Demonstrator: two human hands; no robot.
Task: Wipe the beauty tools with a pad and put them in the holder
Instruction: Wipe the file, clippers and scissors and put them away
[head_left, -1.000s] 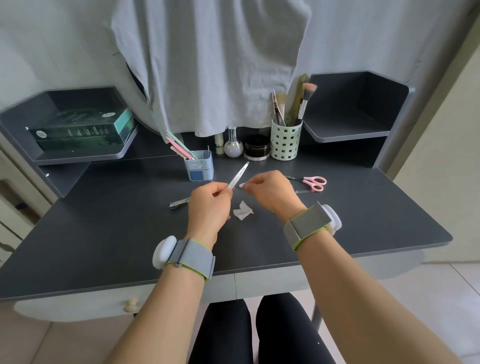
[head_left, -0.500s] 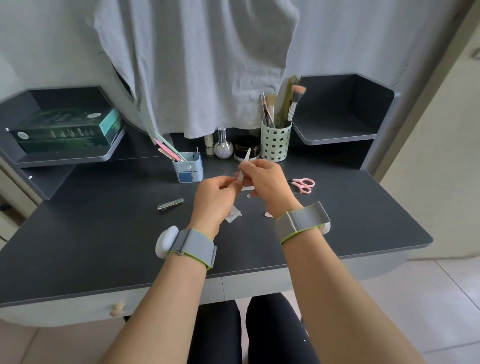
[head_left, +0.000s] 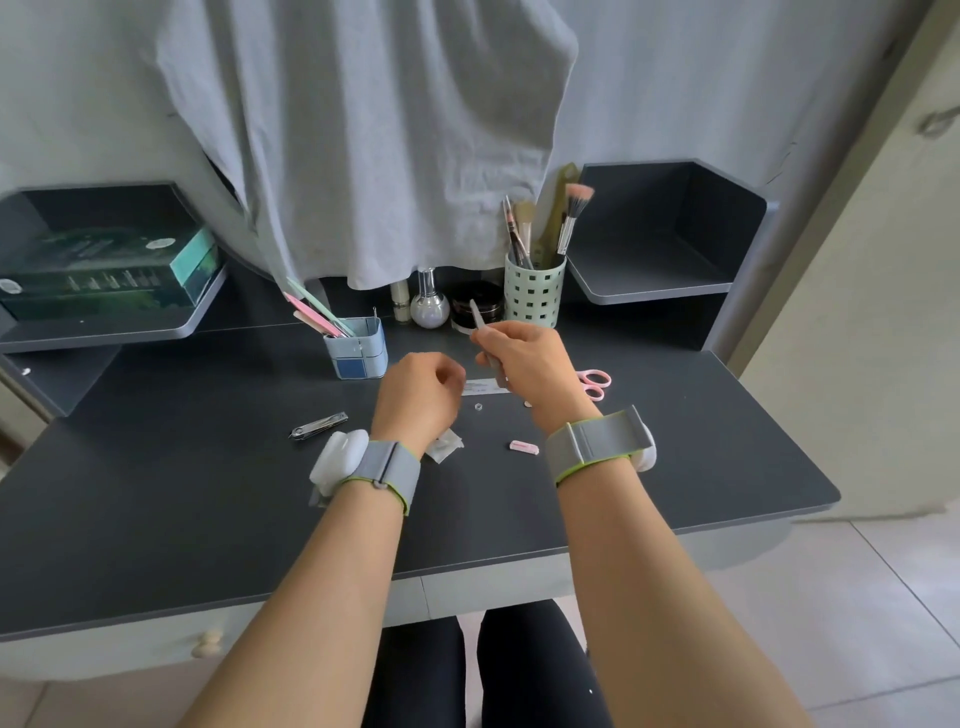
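My right hand (head_left: 524, 364) grips a slim metal nail file (head_left: 479, 319) over the desk, its tip pointing up and away. My left hand (head_left: 421, 395) hovers just left of it with curled fingers, off the file; anything inside that hand is hidden. A blue box holder (head_left: 358, 351) with pink and green files stands behind my left hand. A metal nail clipper (head_left: 319, 425) lies to the left and pink scissors (head_left: 595, 382) lie to the right. A crumpled white pad or wrapper (head_left: 445, 448) lies by my left wrist.
A green perforated cup (head_left: 535, 296) with brushes, a black jar (head_left: 480, 309) and a round bottle (head_left: 429, 309) stand at the back of the dark desk (head_left: 182, 493). A white strip (head_left: 485, 387), a tiny clear ring (head_left: 478, 406) and a small pink piece (head_left: 523, 448) lie near my hands.
The file passed from my left hand to my right hand. My left hand let go and drew back to the left.
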